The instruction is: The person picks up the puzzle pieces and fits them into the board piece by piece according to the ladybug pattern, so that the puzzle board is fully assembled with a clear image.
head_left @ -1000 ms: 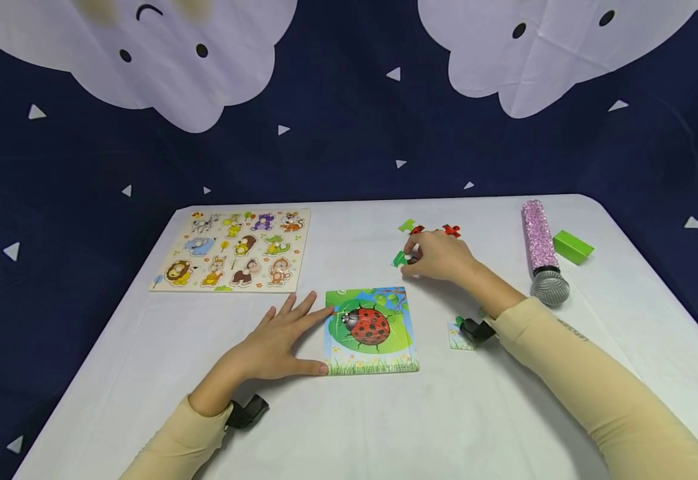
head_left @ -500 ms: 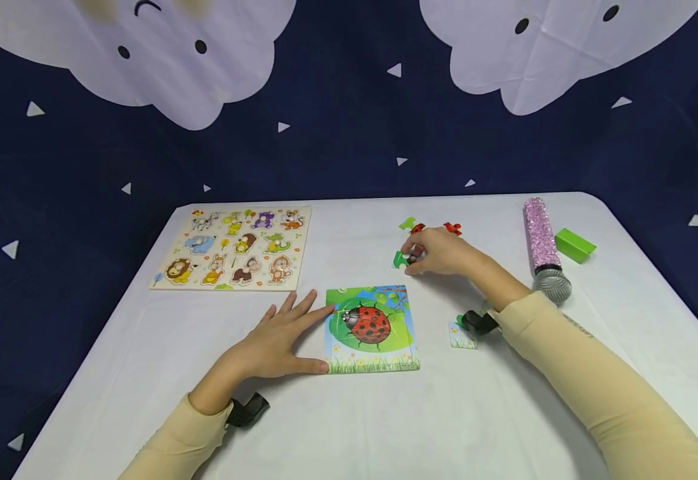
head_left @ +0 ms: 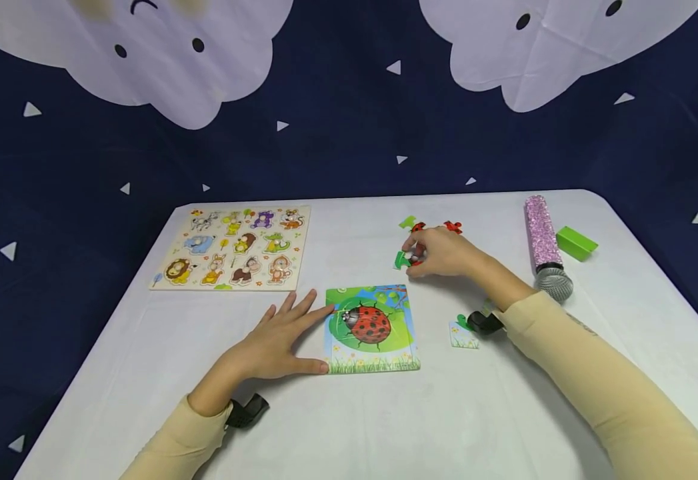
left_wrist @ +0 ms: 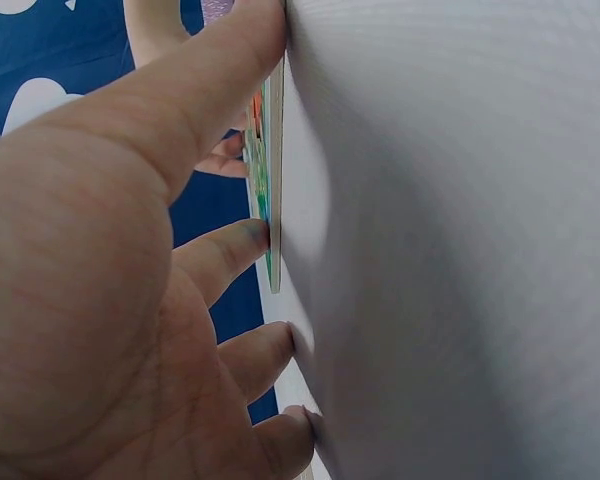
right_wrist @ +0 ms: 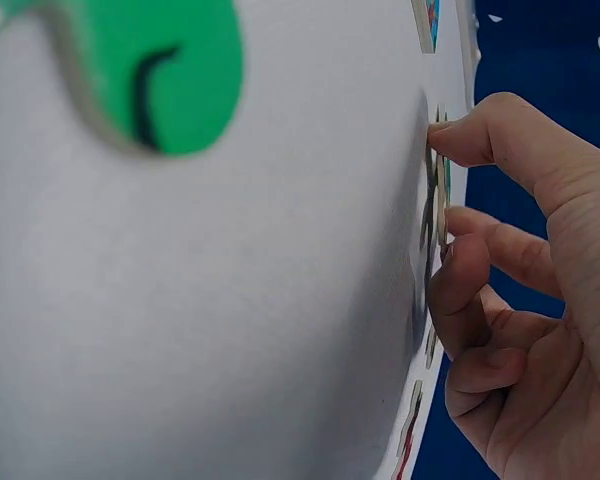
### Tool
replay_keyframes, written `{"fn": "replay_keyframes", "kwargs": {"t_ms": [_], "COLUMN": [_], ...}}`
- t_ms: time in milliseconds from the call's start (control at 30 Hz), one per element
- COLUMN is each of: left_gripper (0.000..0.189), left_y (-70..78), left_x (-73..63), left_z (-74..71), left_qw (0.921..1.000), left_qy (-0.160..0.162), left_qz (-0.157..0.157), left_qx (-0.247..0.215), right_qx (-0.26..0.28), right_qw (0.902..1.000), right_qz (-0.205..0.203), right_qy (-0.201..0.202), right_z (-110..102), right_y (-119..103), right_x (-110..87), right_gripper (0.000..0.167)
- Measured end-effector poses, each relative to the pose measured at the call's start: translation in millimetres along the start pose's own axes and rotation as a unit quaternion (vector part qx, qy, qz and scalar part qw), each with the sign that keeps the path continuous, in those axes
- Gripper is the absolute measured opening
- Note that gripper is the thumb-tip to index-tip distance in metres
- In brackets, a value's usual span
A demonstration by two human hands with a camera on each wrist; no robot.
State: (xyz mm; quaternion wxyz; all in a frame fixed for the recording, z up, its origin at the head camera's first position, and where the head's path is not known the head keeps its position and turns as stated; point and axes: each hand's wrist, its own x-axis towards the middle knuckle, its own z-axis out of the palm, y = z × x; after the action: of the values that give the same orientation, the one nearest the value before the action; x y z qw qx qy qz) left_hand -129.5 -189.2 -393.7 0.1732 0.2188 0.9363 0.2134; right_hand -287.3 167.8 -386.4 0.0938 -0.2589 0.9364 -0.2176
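My left hand (head_left: 273, 340) lies flat with spread fingers; its thumb and index finger touch the left edge of a square ladybug puzzle (head_left: 368, 330). In the left wrist view, the fingertips of that hand (left_wrist: 130, 270) rest along the puzzle's side and on the cloth. Farther back, my right hand (head_left: 445, 252) pinches a green puzzle piece (head_left: 402, 260) between thumb and index finger, close to the tabletop. The right wrist view shows this piece (right_wrist: 443, 190) edge-on at the fingertips of the right hand (right_wrist: 525, 270). The hand covers part of the loose pieces there.
Loose pieces lie around the right hand: a light green one (head_left: 407, 222) and a red one (head_left: 453, 227). A flowered piece (head_left: 464, 335) lies beneath the right wrist. An animal board (head_left: 231, 250) sits back left; a glittery pink microphone (head_left: 543, 243) and green block (head_left: 576, 243) sit right.
The right hand stays over the same loose pieces, its fingertips shifting only slightly at the green piece. The left hand and the ladybug puzzle keep their places.
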Motion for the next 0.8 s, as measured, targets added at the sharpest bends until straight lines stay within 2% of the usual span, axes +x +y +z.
{"fn": "replay_keyframes", "kwargs": {"t_ms": [267,800], "left_gripper": [0.099,0.098], "left_y": [0.5,0.4], "left_x": [-0.1,-0.2], "left_z": [-0.3,0.6], "left_qw": [1.0,1.0], "left_qy": [-0.001,0.002], "left_qz": [-0.003,-0.001], "left_qx": [0.001,0.003], "right_qx": [-0.018,-0.037], "right_qw": [0.9998,0.9993], "right_qz": [-0.008,0.003], "right_qy": [0.008,-0.006], "right_z": [1.5,-0.6], "right_y": [-0.9,-1.7], "right_x": [-3.8,-5.5], "right_gripper": [0.038,0.044]}}
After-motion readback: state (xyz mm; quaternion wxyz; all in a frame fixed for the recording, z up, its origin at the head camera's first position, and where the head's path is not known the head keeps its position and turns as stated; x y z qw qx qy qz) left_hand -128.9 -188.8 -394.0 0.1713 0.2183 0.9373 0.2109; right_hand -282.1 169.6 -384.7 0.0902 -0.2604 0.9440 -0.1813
